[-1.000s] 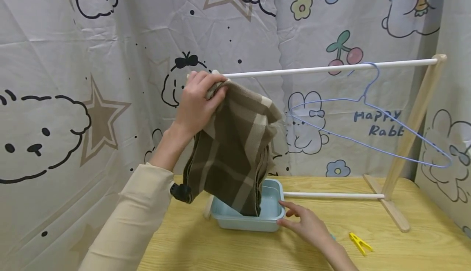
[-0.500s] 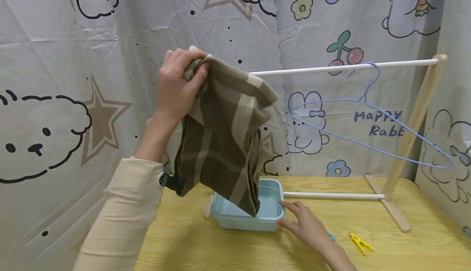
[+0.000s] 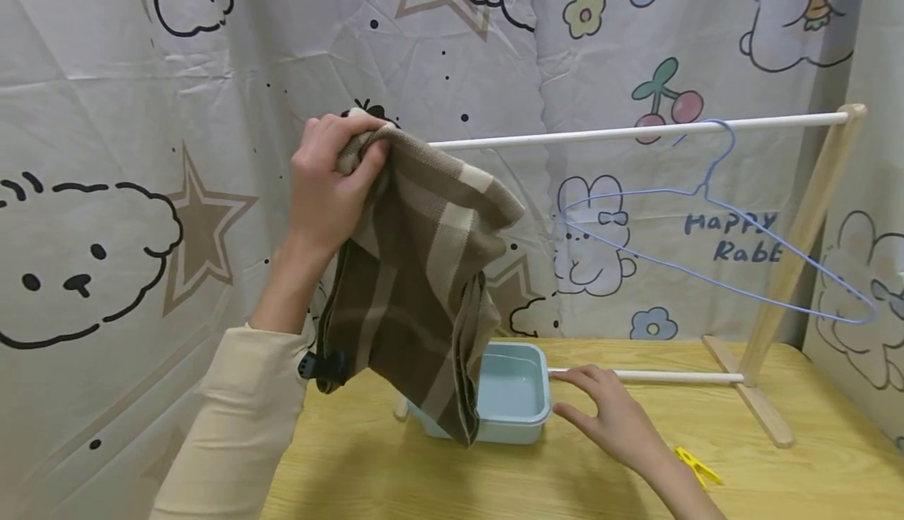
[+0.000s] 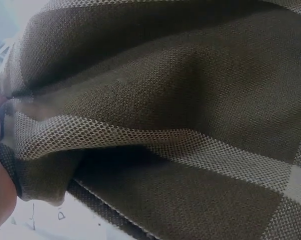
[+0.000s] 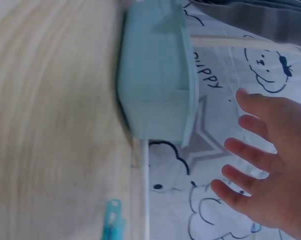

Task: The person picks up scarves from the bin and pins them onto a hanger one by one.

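Plaid cloth [image 3: 410, 292], hanging in folds left of centre, hiding the left part of the light blue basin [image 3: 510, 431] on the table [image 3: 558, 489]. Gripped at its top by the left hand [image 3: 328, 179], raised above a slanting sleeve [image 3: 236, 410], thumb and fingers curled round it. Just right of the basin, lower down, the right hand [image 3: 613, 416], fingers spread (nothing held).

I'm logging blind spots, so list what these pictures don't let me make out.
Head view: the left part of the tub, behind the cloth.
Head view: the left end of the upper bar, behind the cloth.
Left wrist view: most of the left grip, cut off by the left edge.
Right wrist view: the teal clip's lower end, cut off by the bottom edge.
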Demonstrator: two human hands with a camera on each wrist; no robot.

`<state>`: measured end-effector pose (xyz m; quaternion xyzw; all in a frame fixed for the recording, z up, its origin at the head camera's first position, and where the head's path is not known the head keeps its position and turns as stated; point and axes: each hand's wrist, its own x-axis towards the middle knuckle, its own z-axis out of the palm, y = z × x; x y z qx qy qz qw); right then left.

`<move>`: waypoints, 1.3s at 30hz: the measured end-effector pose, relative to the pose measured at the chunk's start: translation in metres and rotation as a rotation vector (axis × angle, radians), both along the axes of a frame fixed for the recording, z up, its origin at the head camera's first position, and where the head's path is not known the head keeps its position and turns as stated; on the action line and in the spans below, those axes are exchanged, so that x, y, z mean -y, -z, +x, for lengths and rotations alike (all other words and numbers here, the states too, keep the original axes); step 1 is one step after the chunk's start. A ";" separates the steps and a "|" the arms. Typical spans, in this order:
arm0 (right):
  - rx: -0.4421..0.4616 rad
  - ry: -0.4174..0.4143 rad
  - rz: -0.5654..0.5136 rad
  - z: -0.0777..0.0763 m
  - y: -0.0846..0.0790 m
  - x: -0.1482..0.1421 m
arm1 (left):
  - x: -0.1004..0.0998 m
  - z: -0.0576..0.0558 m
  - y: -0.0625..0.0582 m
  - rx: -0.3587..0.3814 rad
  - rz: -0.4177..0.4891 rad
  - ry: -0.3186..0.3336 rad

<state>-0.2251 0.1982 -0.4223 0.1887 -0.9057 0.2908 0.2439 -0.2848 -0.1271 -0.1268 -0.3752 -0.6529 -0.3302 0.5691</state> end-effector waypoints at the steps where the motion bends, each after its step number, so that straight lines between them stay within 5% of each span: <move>1: -0.013 -0.003 0.004 0.001 -0.003 -0.002 | 0.001 0.000 0.003 0.004 0.011 0.003; 9: -0.003 0.034 0.020 0.007 -0.022 -0.027 | 0.015 -0.003 0.025 0.049 0.034 -0.015; 15: -0.075 0.051 0.041 0.009 -0.037 -0.046 | 0.022 -0.005 0.037 0.057 0.035 -0.031; 39: -0.267 0.150 0.074 0.013 -0.099 -0.124 | 0.036 -0.009 0.051 0.059 0.002 -0.044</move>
